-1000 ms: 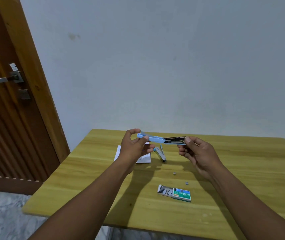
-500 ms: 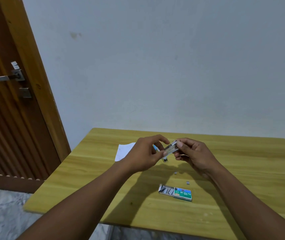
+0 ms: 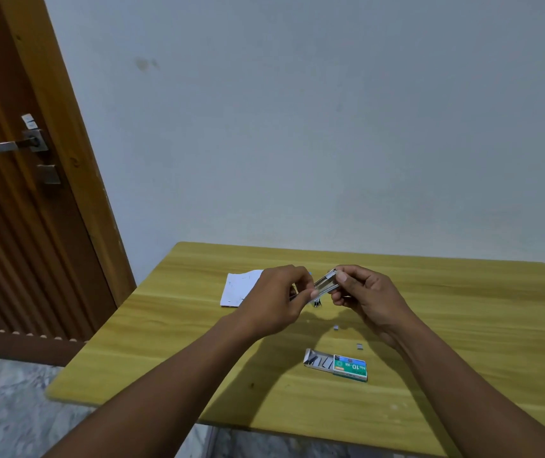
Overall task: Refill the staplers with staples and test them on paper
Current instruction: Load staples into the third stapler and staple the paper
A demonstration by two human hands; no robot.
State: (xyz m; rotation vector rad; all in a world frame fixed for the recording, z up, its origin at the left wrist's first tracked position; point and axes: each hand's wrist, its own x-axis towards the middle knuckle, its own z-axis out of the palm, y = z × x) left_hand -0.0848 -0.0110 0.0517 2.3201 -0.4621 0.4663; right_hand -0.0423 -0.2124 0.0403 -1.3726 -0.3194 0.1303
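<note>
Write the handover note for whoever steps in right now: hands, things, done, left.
The left hand pinches one end of the stapler; the right hand grips the other end. It is held above the table, metal channel showing; whether staples are in it cannot be told.
The staple box lies slid open on the table, two staple bits just beyond it. The paper lies behind the left hand. What looks like a second stapler peeks out below the hands.
Done: box opened. Left: load, close, test on paper, then the other one.
</note>
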